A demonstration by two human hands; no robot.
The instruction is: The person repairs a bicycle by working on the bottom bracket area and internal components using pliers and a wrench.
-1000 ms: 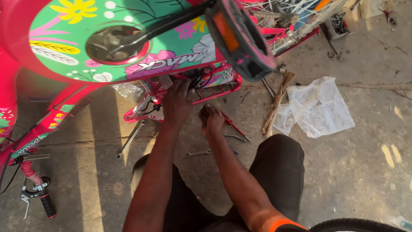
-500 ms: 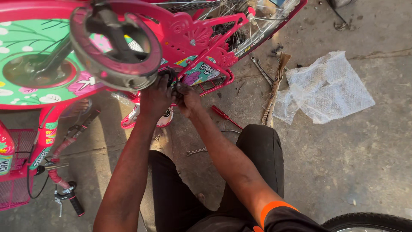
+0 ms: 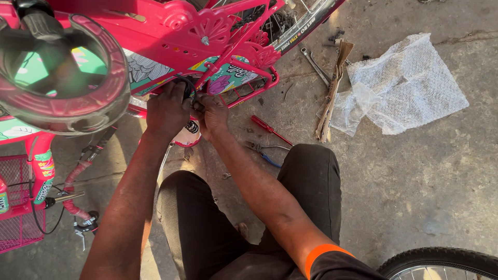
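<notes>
Both hands up on the pink bicycle (image 3: 171, 36), which lies on the concrete just beyond the person's knees. Left hand (image 3: 167, 110) is curled closed around a black cable (image 3: 182, 83) where it loops under the frame; fingers wrapped, knuckles toward the camera. Right hand (image 3: 211, 115) sits touching the left, fingers pinched narrow on something small at the same spot. Can't tell what, it's hidden by the fingers. A white coil-spring part (image 3: 190, 129) shows just below and between the two hands.

Near the right hand, on its outer side: red-handled screwdriver (image 3: 271, 129) on the ground, then pliers with blue grips (image 3: 263, 153) a bit closer to the knee. Further out on that side: a wrench (image 3: 315, 65), a strip of torn cardboard (image 3: 331, 98), and a bubble-wrap sheet (image 3: 407, 85) well apart from the hands.

On the left hand's outer side: handlebar grip (image 3: 72, 176) with brake lever, and a pink wire basket (image 3: 18, 207) further out. Black tyre (image 3: 441, 259) behind the right elbow.
</notes>
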